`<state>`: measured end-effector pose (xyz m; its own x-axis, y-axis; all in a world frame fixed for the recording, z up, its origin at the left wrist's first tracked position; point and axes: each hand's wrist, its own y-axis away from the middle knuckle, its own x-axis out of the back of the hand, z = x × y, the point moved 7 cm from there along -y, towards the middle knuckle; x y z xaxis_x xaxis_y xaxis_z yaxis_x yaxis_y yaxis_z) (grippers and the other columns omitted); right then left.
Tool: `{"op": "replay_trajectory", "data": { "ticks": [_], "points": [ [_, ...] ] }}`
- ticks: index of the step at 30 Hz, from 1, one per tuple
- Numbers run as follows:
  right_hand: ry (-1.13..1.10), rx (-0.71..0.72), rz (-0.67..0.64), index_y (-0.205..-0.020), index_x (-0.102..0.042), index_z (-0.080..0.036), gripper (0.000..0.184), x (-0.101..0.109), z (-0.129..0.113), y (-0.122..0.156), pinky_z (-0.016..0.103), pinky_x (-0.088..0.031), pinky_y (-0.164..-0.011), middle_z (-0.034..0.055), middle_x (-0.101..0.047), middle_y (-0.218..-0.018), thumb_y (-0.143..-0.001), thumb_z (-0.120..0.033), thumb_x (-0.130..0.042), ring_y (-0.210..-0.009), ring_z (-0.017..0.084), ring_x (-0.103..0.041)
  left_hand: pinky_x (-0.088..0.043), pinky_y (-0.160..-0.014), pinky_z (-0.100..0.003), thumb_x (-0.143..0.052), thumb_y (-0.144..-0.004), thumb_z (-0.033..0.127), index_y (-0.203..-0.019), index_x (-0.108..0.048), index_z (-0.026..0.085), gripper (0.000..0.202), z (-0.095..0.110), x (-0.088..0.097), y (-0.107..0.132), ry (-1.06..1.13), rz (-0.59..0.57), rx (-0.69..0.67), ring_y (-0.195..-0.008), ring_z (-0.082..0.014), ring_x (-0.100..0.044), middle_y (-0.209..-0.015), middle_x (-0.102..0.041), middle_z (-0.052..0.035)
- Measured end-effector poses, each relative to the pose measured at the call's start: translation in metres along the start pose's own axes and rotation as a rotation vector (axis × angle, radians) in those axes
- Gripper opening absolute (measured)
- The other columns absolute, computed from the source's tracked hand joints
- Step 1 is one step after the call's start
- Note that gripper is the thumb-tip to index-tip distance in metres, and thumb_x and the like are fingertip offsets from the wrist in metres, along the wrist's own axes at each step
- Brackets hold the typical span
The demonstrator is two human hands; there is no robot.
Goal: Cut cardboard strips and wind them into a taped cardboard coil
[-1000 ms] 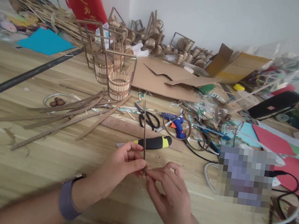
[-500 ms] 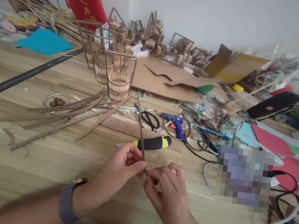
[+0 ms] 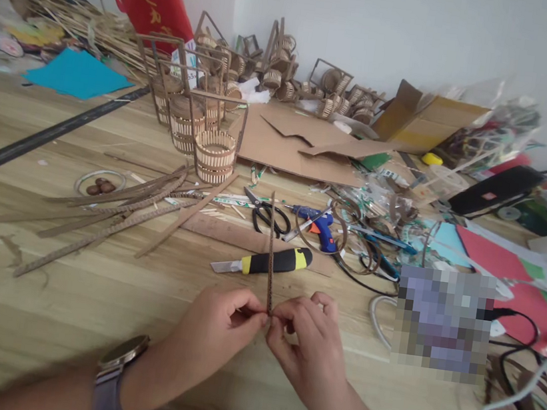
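Strip (image 3: 270,272) between left hand (image 3: 225,323) and right hand (image 3: 310,344), utility knife (image 3: 289,261) beyond, scissors (image 3: 259,208) behind knife, baskets (image 3: 213,173) farther back left

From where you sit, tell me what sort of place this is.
Probably a small craft workshop or a home craft table: a glue gun and scissors lie among brown strips, and little slatted buckets stand behind them.

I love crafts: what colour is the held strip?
The strip is brown, clearest in the head view.
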<state>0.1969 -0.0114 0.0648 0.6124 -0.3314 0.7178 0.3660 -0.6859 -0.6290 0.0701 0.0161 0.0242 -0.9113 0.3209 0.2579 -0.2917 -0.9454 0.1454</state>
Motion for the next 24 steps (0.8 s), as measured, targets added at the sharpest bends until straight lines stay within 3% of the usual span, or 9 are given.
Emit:
{"op": "replay_trajectory", "data": {
  "ticks": [9,15,24],
  "points": [
    [0.096,0.104,-0.118,-0.081,-0.052,-0.021,0.017,-0.010,-0.007,0.002,0.035,-0.038,-0.075,-0.0039,-0.064,-0.065,-0.090,-0.006,-0.050,-0.058,0.014,-0.058,-0.038,-0.057,-0.027,-0.058,-0.072,0.013,-0.060,-0.061,0.020,0.013,-0.005,-0.001,0.000,-0.193,0.042,0.048,-0.060,-0.0187,-0.060,-0.063,-0.069,-0.0027],
    [0.090,0.136,-0.138,-0.080,-0.052,-0.021,0.018,-0.015,-0.010,0.001,0.035,-0.044,-0.077,-0.0023,-0.063,-0.063,-0.093,-0.009,-0.047,-0.057,0.014,-0.057,-0.032,-0.054,-0.026,-0.056,-0.066,0.010,-0.055,-0.050,0.021,0.017,-0.006,-0.001,-0.002,-0.261,0.085,0.081,-0.054,-0.0159,-0.052,-0.056,-0.060,0.0007],
    [0.040,0.157,-0.128,-0.081,-0.051,-0.022,0.020,-0.019,-0.013,0.002,0.035,-0.052,-0.080,-0.0018,-0.061,-0.062,-0.095,-0.009,-0.044,-0.056,0.015,-0.056,-0.030,-0.055,-0.025,-0.053,-0.065,0.005,-0.057,-0.043,0.021,0.021,-0.002,-0.002,0.002,-0.434,0.048,0.145,-0.055,-0.0131,-0.047,-0.056,-0.053,0.0049]
  ]
}}
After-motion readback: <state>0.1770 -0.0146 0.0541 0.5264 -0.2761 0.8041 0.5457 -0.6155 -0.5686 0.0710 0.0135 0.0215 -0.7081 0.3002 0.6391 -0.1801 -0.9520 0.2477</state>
